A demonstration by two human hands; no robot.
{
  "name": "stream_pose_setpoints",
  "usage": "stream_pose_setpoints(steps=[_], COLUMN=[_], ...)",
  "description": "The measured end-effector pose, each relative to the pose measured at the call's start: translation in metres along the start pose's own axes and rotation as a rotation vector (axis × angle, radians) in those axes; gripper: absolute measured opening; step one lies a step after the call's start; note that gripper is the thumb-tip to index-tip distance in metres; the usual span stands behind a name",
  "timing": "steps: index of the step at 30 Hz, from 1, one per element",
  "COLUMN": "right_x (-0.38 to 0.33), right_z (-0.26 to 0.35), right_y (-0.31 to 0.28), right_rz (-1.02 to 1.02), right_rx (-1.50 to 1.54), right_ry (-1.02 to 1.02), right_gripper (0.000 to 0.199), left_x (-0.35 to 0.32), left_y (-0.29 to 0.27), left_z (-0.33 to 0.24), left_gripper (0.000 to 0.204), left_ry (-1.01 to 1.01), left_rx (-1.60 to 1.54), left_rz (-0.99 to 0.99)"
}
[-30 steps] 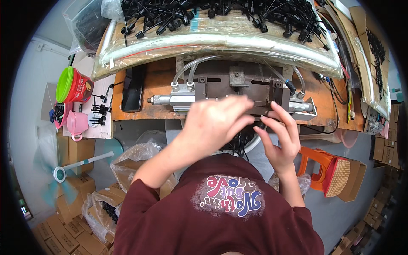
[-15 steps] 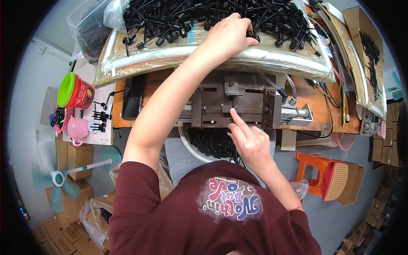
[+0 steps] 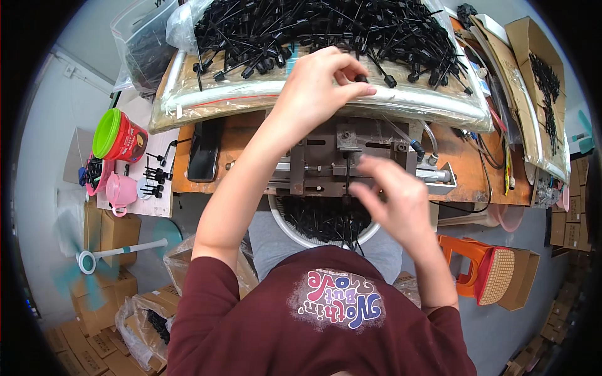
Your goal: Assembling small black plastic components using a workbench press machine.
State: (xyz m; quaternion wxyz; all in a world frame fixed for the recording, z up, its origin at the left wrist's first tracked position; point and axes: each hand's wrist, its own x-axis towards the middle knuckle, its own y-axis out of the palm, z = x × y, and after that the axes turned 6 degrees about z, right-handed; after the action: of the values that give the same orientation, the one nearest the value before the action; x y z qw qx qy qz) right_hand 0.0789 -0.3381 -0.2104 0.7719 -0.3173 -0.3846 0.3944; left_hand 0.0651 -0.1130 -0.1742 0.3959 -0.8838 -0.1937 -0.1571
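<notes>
My left hand is closed over the front edge of the tray, with a small black plastic part pinched between thumb and fingers. Behind it lies a heap of black plastic parts with thin stems. My right hand, blurred by motion, is beside the dark metal fixture, its thumb and forefinger apart and no object visible between them. A thin black stem stands in the middle of the fixture, below its grey metal block.
A white basin of black parts sits at my lap. A phone, a red-and-green bucket and a pink cup are on the left. Air hoses and a cylinder flank the fixture; an orange stool stands right.
My left hand has drawn back from the heap toward me, now with a black part in its pinch. My right hand has lifted off the fixture's middle and shifted right, its fingers spreading.
</notes>
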Motion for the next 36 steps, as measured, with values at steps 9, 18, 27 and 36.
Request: stream_pose_setpoints(steps=[9,18,27,36], right_x=[0.11,0.104,0.048,-0.036], right_z=[-0.046,-0.06,-0.014,-0.007], right_y=[-0.054,-0.037,-0.034,0.02], right_rz=[-0.165,-0.046,0.028,-0.049], right_rx=[-0.501,-0.378,0.257,-0.055], right_ry=[-0.087,-0.179,-0.05,-0.071], right_gripper=[0.014,0.023,0.023,0.024], left_x=[-0.117,-0.17,-0.162,-0.068], left_y=[0.005,0.071,0.068,-0.008], left_z=[-0.048,-0.031,-0.031,-0.026], left_gripper=[0.03,0.028,0.028,0.014], left_ry=[0.132,0.112,0.038,0.168], left_rx=[-0.02,0.361,0.406,0.232], left_rz=[0.009,0.083,0.18,-0.204])
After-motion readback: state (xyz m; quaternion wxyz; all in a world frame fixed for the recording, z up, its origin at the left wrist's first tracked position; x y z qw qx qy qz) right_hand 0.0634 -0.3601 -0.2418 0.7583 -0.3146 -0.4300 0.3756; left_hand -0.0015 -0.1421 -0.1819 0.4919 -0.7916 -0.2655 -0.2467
